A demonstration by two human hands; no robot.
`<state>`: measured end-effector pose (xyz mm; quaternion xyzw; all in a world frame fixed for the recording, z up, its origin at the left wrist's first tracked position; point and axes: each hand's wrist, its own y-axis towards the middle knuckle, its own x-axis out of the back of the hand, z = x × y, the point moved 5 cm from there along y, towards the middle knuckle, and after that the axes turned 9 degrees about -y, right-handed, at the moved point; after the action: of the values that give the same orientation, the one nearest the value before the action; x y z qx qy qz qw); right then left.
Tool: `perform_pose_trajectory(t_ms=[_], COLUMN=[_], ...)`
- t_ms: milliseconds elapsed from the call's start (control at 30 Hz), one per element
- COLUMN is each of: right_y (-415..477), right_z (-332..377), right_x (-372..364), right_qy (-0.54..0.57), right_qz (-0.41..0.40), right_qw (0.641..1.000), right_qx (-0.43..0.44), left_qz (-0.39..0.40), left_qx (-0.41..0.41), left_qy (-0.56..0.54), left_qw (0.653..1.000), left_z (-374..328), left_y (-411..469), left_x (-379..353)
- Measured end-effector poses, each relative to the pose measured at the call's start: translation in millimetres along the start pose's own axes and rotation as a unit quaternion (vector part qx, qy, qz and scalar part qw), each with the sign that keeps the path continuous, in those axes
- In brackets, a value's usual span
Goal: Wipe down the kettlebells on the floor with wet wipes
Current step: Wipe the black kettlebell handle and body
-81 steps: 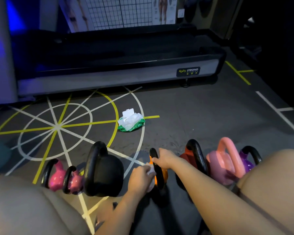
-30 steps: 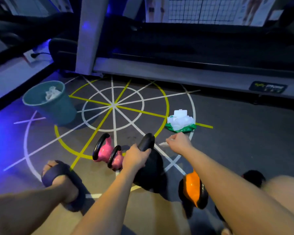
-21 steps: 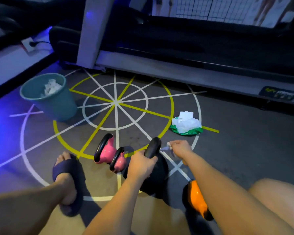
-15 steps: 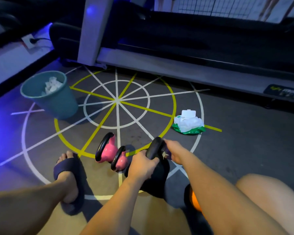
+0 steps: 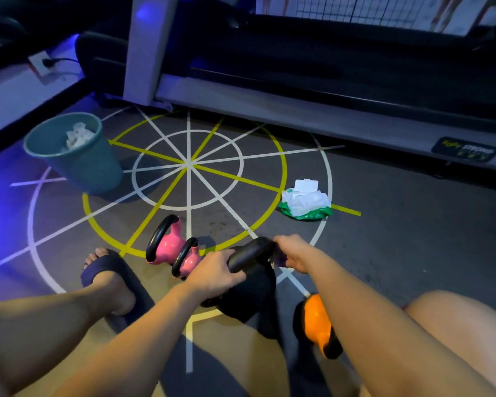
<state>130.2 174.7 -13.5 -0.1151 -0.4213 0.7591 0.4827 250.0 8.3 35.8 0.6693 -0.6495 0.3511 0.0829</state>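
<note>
Both forearms reach forward from the bottom of the view. The left hand [image 5: 215, 270] has its fingers wrapped tight over the near end of the black kettlebell's [image 5: 251, 296] thick handle, knuckles up. The right hand [image 5: 294, 253] sits at the handle's other end, wrist bent, fingers curled down and clutching a small pale wet wipe [image 5: 278, 259] against the handle; only a scrap of it shows.

Four kettlebells show on the floor. The black one is matte and bulky and lies in the middle. Two small glossy pink kettlebells [image 5: 166, 246] with black loop handles stand touching each other at its ten o'clock. One smooth orange kettlebell [image 5: 315, 322] lies at its four o'clock, partly behind the right forearm.

One soft green-and-white wipes pack [image 5: 305, 200], lid flipped up and wipes bunched on top, lies at one o'clock from the hands. One round teal bin [image 5: 80, 164], holding crumpled white wipes, stands at ten o'clock. A foot in one dark slide sandal [image 5: 109, 275] rests at nine o'clock. White and yellow taped lines form a spoked circle on the grey floor [image 5: 398, 239], and a treadmill [image 5: 298, 116] runs along twelve o'clock.
</note>
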Motion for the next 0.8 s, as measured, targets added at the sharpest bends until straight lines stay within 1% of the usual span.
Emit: perform_pose_trajectory(t_ms=[100, 200, 267, 400, 533, 633, 800], right_y=[5.4, 8.2, 13.7, 18.0, 18.0, 17.2, 0.6], right_z=[-14.6, -19.2, -19.0, -25.8, -34.5, -30.0, -21.1], right_x=[12.5, 21.2, 23.8, 8.4, -3.4, -1.7, 11.3], right_qy=[-0.002, 0.039, 0.074, 0.131, 0.158, 0.143, 0.153], right_qz=[-0.032, -0.057, -0.065, -0.025, 0.000, -0.027, -0.098], right_qw=[0.999, 0.997, 0.995, 0.989, 0.984, 0.988, 0.983], right_qx=[-0.013, -0.023, -0.033, -0.065, -0.078, -0.057, -0.018], left_qz=[0.035, 0.059, 0.053, 0.011, 0.009, 0.021, 0.013], left_qx=[-0.013, -0.013, -0.018, -0.032, -0.040, -0.042, -0.043], left_qy=[0.054, 0.060, 0.070, 0.093, 0.090, 0.077, 0.071], left_qw=[0.998, 0.996, 0.996, 0.995, 0.995, 0.996, 0.996], left_z=[-12.9, -19.1, -18.2, -17.6, -16.6, -15.9, -16.1], left_y=[14.0, 26.7, 27.6, 23.9, 27.0, 26.2, 24.2], left_x=[-0.4, -1.1, -1.1, -0.6, 0.7, 1.6, 3.1])
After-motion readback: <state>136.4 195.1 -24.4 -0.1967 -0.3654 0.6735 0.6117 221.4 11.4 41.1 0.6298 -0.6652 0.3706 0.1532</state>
